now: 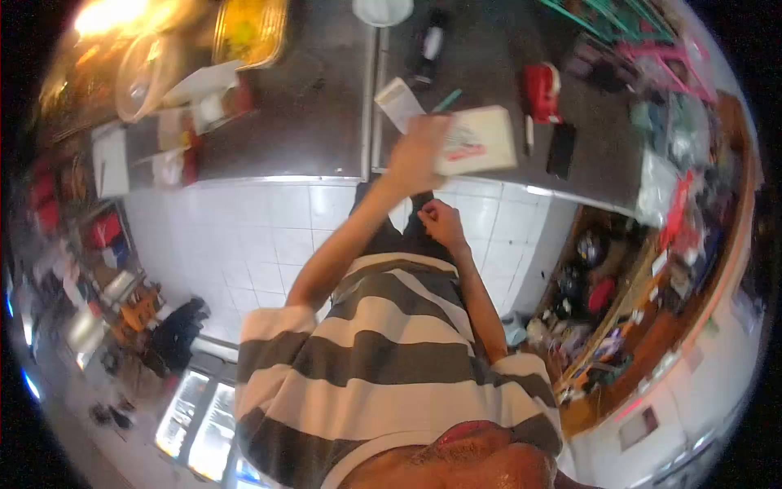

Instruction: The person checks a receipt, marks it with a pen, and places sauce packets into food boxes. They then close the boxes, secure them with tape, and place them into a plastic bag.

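Observation:
My left hand (418, 155), smeared by motion, reaches over the dark tabletop (285, 130). Its fingers are closed at the left side of a white box (481, 140) with a dark drawing and red print. Just behind that hand lies a small pale pad (398, 103), with a thin green item (447, 101) beside it. My right hand (440, 222) is near my lap, below the table edge, with its fingers curled and nothing visible in them.
Right of the box are a red item (541, 94), a white pen-like item (529, 135) and a black phone-like object (560, 151). A yellow tray (250, 31) and papers (110, 160) are at the left. Cluttered shelves (627, 318) stand at my right.

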The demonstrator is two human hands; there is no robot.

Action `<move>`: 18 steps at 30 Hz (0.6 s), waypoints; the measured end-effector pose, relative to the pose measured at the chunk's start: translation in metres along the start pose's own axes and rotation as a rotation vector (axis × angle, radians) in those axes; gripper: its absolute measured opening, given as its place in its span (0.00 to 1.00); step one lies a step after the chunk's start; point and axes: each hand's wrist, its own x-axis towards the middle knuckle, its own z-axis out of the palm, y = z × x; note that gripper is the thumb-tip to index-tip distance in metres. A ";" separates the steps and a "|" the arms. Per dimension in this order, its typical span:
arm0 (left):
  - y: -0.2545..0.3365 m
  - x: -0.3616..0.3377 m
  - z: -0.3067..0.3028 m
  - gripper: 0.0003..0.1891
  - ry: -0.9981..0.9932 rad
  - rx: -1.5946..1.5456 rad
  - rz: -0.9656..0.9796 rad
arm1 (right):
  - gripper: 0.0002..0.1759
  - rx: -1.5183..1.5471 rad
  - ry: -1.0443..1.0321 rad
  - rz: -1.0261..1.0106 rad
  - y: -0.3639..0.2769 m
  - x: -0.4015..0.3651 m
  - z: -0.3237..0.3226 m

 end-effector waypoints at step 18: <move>-0.244 -0.210 -0.185 0.29 0.973 -0.052 -0.769 | 0.27 -0.061 0.186 -0.390 -0.339 0.329 0.245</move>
